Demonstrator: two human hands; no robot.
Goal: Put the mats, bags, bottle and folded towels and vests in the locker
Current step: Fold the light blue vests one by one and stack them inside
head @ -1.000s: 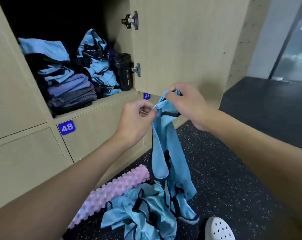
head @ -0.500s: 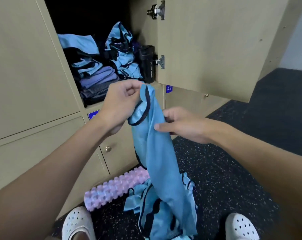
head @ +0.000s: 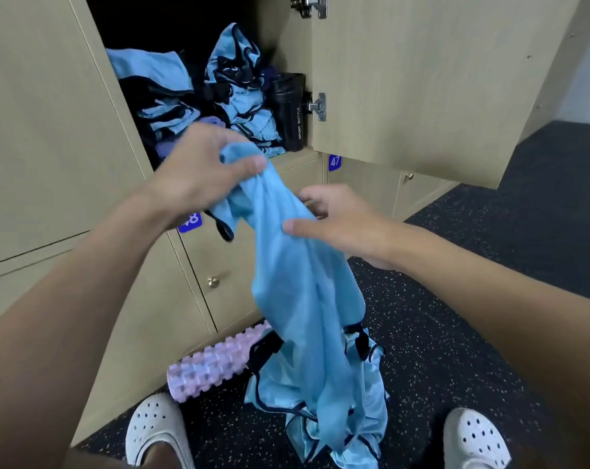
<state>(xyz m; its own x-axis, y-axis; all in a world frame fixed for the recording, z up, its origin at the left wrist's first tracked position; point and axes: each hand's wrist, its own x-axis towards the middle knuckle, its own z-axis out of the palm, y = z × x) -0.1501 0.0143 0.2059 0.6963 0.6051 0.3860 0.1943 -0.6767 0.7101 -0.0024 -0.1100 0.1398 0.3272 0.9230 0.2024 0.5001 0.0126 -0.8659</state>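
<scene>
- Locker (head: 297, 156) stands open. Black bottle (head: 288, 110) is upright at its right side, and folded stacks (head: 166, 110) of blue and purple cloth fill the left and centre. These look done.
- Left hand (head: 198, 174) grips the top of a blue vest (head: 297, 282) just in front of the opening.
- Right hand (head: 341, 225) pinches the same vest lower down, thumb on the cloth.
- The vest hangs unfolded and is not yet shelved.
- Judged remaining: this vest and the heap of vests (head: 273, 394) on the floor. A pink roller (head: 215, 360) lies beside the heap.
- Mats and bags: cannot tell.

Bottle (head: 290, 113) at the right inside the locker (head: 297, 158), folded vests (head: 244, 96) just left of it, roller (head: 215, 363) on the floor (head: 456, 333) below.
</scene>
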